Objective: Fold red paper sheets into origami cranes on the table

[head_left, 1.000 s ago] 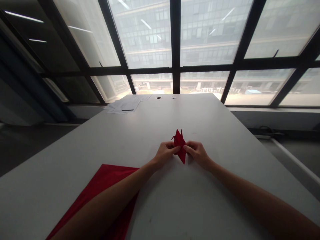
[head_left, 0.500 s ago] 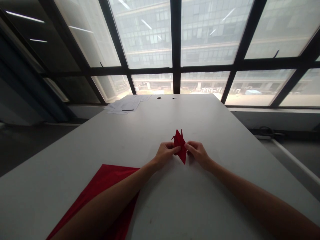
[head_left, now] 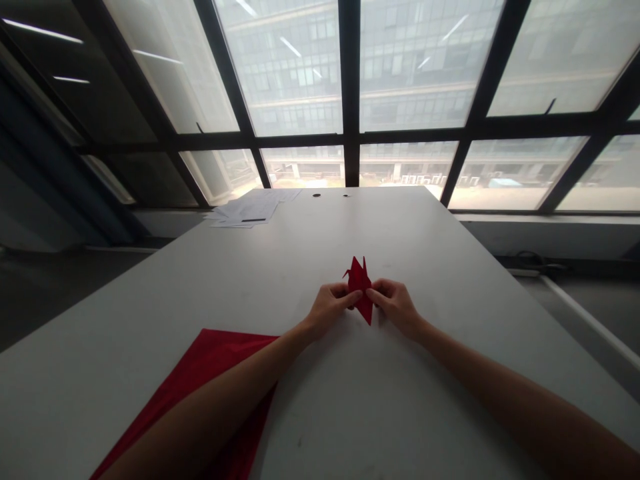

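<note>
A small red origami crane [head_left: 359, 277] is held between my two hands above the white table [head_left: 400, 387]. Its bent head points left, and two narrow tips rise at the top. My left hand [head_left: 330, 303] pinches its left side, thumb on the front face. From the right, my right hand [head_left: 395, 303] grips the other side, its thumb close to the left thumb. The fingers behind the paper are mostly hidden. Under my left forearm lies a large red sheet [head_left: 200, 367], partly covered by the arm.
Several loose white papers [head_left: 245, 208] with a dark pen-like stick [head_left: 254, 220] on them lie at the far left of the table. Near the far edge is a dark round hole [head_left: 317, 195]. Dark-framed windows [head_left: 351, 100] stand beyond the table.
My right thumb has shifted slightly left, further onto the crane's front. The crane stays in nearly the same place, and my left hand keeps its grip.
</note>
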### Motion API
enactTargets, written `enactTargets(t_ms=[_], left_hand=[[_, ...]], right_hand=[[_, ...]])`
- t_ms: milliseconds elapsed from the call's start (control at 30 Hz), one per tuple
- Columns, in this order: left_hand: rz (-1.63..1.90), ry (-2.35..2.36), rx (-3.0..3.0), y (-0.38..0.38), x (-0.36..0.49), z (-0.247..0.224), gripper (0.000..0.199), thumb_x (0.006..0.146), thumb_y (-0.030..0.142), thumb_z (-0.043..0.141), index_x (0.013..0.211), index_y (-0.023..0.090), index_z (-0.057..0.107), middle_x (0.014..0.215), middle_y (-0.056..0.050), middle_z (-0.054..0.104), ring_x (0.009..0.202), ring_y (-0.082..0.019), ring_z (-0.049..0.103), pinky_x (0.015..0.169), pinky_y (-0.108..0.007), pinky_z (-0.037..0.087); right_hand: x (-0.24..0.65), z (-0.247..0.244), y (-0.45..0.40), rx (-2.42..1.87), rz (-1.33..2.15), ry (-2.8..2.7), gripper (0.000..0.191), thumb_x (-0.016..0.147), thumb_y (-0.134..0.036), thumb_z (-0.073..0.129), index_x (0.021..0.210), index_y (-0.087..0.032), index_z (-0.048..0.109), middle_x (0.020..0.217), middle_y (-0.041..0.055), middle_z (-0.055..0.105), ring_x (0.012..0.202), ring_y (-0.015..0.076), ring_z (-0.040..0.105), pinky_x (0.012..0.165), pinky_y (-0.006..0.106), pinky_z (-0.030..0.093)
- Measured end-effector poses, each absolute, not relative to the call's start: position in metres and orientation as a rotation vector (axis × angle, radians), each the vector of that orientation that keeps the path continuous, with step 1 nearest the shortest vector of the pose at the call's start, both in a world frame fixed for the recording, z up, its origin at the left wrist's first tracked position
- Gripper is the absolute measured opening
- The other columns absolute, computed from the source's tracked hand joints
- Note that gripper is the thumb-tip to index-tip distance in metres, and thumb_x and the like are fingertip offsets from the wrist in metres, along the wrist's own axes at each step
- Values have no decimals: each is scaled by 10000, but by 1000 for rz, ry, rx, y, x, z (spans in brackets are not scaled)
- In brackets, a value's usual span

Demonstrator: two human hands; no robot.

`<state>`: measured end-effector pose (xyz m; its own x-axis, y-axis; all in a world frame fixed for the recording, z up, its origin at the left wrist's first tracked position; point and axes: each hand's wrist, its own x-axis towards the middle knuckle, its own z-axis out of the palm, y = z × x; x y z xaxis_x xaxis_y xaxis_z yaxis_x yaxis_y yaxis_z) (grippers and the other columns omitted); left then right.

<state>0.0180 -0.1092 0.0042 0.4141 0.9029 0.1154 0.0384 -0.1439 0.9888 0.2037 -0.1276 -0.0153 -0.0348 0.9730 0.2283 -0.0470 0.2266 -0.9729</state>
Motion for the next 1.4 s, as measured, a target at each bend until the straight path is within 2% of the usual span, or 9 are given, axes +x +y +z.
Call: enactTargets(t_ms=[133,233,367,600,800,900,1133,1267,1400], left_hand=[[1041,819,1465,-109,21,2,396,815,398,737,1112,190,577,1047,-82,691,909,-202,667,753,-305,533],[1108,774,1423,-109,21,1,393,798,365,759,1041,218,488,1029,-45,670,881,-177,668,737,-297,546],[1145,738,1483,-110,21,2,327,791,334,767,980,190,542,1037,-55,667,868,-177,665,748,-296,542],[1140,728,1530,-109,20,4,465,810,342,755,1221,185,605,1114,-109,689,920,-206,663,846,-351,535],[1171,716,1490,-109,20,1,516,787,349,779,1236,208,567,1034,-79,690,857,-180,661,787,-320,542],[1154,726,1519,-109,20,1,543,805,344,762,1294,210,569,1070,-92,695,873,-191,660,789,-327,544],[1165,881,1680,-108,20,-1,296,808,383,750,1023,180,755,1025,-100,702,886,-214,658,771,-321,534],[1207,885,1617,-108,21,-1,272,785,393,772,935,167,767,1074,-112,677,927,-220,653,780,-320,543],[1126,786,1513,-108,21,0,316,819,407,743,955,122,754,937,-115,729,850,-221,673,798,-343,535]], right_hand=[[204,-14,-127,-1014,1031,-1258,333,757,-491,737,775,-161,694,654,14,642,571,130,526,525,255,416],[204,-14,-127,-999,1033,-1286,332,763,-490,734,801,-163,700,671,14,652,584,134,539,543,263,433],[203,-17,-125,-957,1039,-1285,315,734,-441,774,855,-172,663,749,26,690,654,156,604,603,280,479],[200,-17,-127,-881,1031,-1241,422,716,-390,800,946,-240,480,732,-27,656,671,162,622,659,315,533],[200,-14,-129,-900,938,-1256,419,729,-382,789,965,-246,470,721,-29,642,661,166,614,644,311,524],[200,-13,-130,-907,925,-1281,378,744,-369,777,964,-237,500,729,-17,648,671,173,618,644,315,522],[197,-16,-131,-904,852,-1298,360,756,-328,774,1015,-225,547,739,-13,654,687,170,627,663,311,521],[197,-17,-130,-930,810,-1342,347,778,-326,754,1061,-215,587,740,-1,661,692,175,633,671,320,530],[201,-17,-127,-1043,702,-1424,286,785,-346,743,1018,-197,670,924,72,700,791,198,637,671,319,526]])
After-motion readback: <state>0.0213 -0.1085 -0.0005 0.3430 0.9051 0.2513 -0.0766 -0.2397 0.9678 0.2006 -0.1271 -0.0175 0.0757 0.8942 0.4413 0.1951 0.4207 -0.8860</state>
